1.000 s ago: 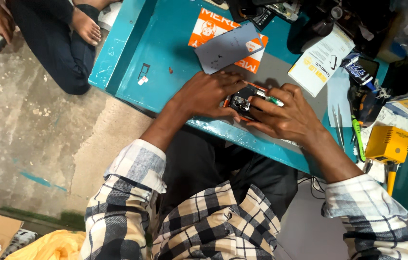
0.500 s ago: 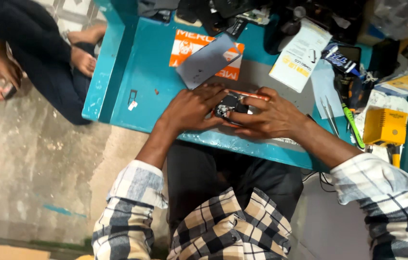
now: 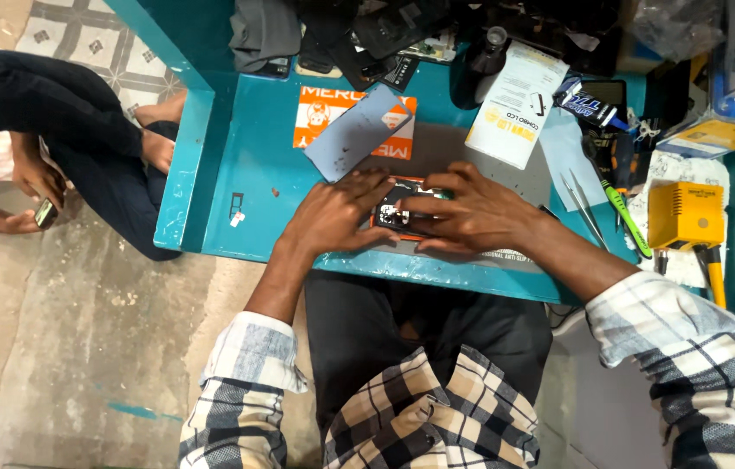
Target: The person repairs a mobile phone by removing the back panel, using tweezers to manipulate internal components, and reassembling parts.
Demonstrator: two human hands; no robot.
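An opened phone with an orange-red frame and exposed dark circuitry lies on a grey mat on the teal table. My left hand rests over the phone's left side, fingers spread and pressing on it. My right hand covers its right side, fingertips on the phone's top edge. Most of the phone is hidden under both hands. A grey-blue phone back panel lies tilted just beyond my left hand.
Tweezers, a green-handled tool and a yellow device sit at the right. A white packet and dark clutter fill the table's far side. Another person sits on the floor at the left, holding a phone.
The view has shifted, so the table sits further right and lower in the picture. Both hands stay on the opened phone, with fingers slightly rearranged.
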